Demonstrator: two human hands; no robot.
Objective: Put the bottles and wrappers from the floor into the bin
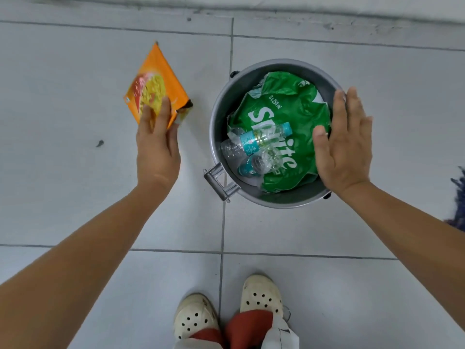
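My left hand (157,142) grips an orange noodle wrapper (156,79) by its lower edge, holding it up to the left of the bin. The grey metal bin (219,117) stands on the tiled floor at centre right. Inside lie a crumpled green Sprite wrapper (281,102) and two clear plastic bottles with teal labels (254,141). My right hand (343,144) hovers flat over the bin's right rim, fingers spread, with nothing in it.
A metal handle (219,182) sticks out from the bin's lower left side. My two feet in white perforated clogs (261,295) stand just below the bin. A dark purple object (459,200) shows at the right edge. A wall base runs along the top.
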